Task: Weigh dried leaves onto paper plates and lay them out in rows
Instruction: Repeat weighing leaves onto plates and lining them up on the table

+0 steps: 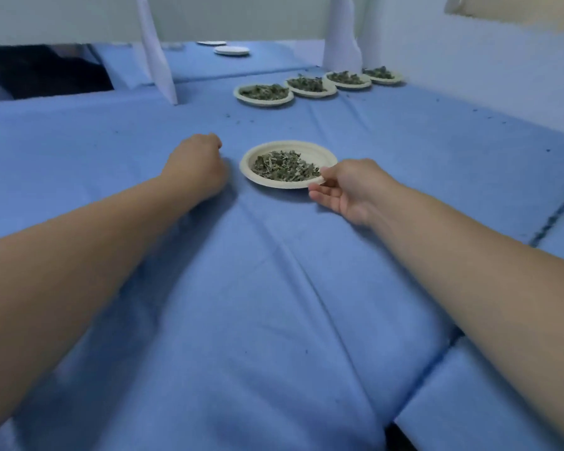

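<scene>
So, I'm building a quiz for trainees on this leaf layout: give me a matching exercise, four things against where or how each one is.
Things:
1 near plate
2 four-plate row
3 empty plates
4 left hand

States:
A far back, no leaves
B fisted on the cloth
C rim pinched by right hand
D leaf-filled, side by side, back right

Pairs: 1-C, 2-D, 3-A, 4-B

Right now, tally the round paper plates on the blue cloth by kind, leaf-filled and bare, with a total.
Round cream paper plates holding dried green leaves: 5, four in the far row plus the near plate pinched by the right hand
Bare white round plates at the back: 2
Total: 7
</scene>
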A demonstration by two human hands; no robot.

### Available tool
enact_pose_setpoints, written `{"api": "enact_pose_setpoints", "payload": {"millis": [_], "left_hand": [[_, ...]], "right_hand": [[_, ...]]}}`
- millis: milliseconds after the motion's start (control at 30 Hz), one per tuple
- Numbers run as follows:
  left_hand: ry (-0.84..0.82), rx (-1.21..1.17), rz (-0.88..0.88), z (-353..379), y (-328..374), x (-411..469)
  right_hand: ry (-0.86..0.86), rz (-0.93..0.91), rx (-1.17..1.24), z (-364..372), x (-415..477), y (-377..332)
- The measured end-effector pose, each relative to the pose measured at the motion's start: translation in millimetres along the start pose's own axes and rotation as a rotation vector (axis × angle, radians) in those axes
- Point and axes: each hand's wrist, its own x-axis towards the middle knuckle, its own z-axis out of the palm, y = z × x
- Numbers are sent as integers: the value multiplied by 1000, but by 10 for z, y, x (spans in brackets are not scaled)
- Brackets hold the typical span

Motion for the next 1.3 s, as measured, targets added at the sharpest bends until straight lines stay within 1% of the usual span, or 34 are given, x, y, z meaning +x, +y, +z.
{"api": "enact_pose_setpoints", "payload": {"millis": [67,167,300,400,567,733,867,967,1033,1167,1300], "left_hand": [[4,103,39,18,-116,106],[-49,160,79,108,-200,178],[-103,196,127,187,-234,244],[-102,195,134,194,-245,259],[-122,239,152,192,-213,254],[-141,270,152,213,-177,218],[-148,248,215,273,-96,172],[-142,241,222,266,-87,156],[-152,243,242,260,-83,149],[-120,232,289,232,-72,132],[-103,155,271,246,42,68]], "right_hand": [[-15,-7,3,276,332,-84],[-89,37,-25,699,749,-185],[-149,67,-14,1193,1188,-315],[-180,82,20,1516,1445,-383],[-194,105,44,1805,1775,-499],[-168,102,62,1905,1945,-527],[-207,113,58,1931,1949,-555],[-234,116,50,1922,1938,-582],[-248,110,22,1914,1891,-590],[-261,97,-77,1863,1680,-540],[-286,51,-157,1585,1349,-456]]}}
